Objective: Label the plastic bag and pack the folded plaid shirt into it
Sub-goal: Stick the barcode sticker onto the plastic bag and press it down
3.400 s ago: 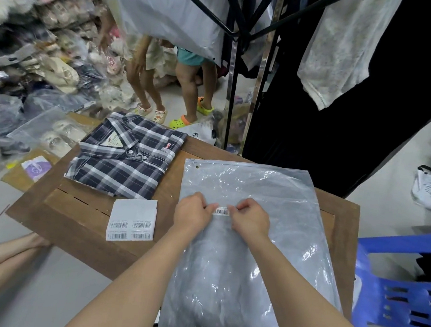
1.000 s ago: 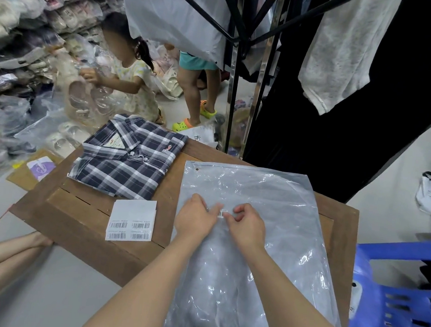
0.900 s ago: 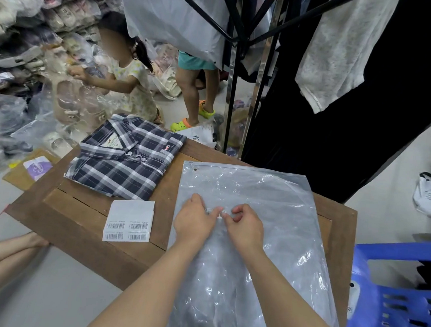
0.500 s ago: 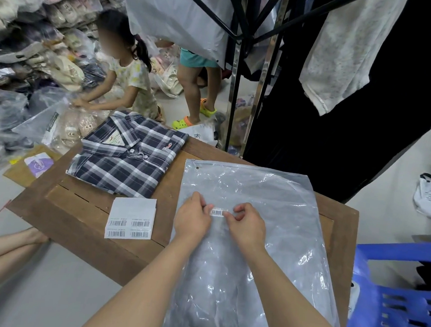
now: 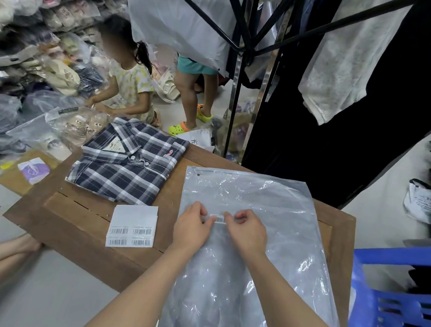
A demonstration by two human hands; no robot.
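Observation:
A clear plastic bag [image 5: 252,199] lies flat on the right half of the wooden table [image 5: 83,220]. A small white barcode label [image 5: 218,218] sits on the bag's middle. My left hand [image 5: 192,229] presses the label's left end and my right hand [image 5: 248,232] presses its right end, fingers curled. The folded dark blue and white plaid shirt [image 5: 127,163] lies on the table's far left, apart from the bag. A white sheet of barcode labels [image 5: 133,226] lies between shirt and front edge.
A blue plastic chair [image 5: 393,301] stands at the right. A black clothes rack [image 5: 239,63] with hanging garments rises behind the table. A child [image 5: 131,80] crouches at piles of bagged goods on the left, beside another person's legs [image 5: 193,98]. Someone's legs [image 5: 1,253] lie lower left.
My fingers have spread slightly outward along the label, so more of its barcode shows. The child behind the table has crouched lower over the bagged goods. Bag and shirt have not moved.

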